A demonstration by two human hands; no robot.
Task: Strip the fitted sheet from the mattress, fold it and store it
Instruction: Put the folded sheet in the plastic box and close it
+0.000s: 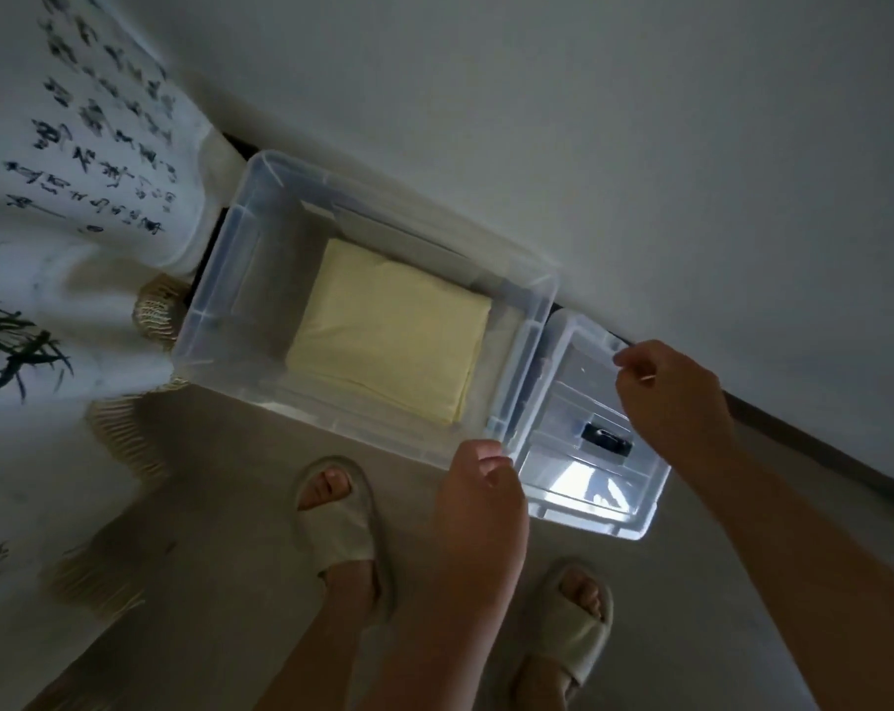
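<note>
The folded pale yellow fitted sheet (388,336) lies flat inside a clear plastic storage bin (229,279) that stands on the floor against the wall. Just right of the bin is its clear lid (583,484), which has a black latch. My left hand (480,500) grips the lid's near left corner, next to the bin's rim. At the lid's far edge, by the wall, the curled fingers of my right hand (665,392) hold it. Both forearms reach in from the lower right.
A white cloth with black calligraphy and a straw-coloured fringe (75,223) hangs at the left, touching the bin. The white wall (588,146) and its dark baseboard run behind the bin. My feet in beige slippers (342,526) stand on the grey floor.
</note>
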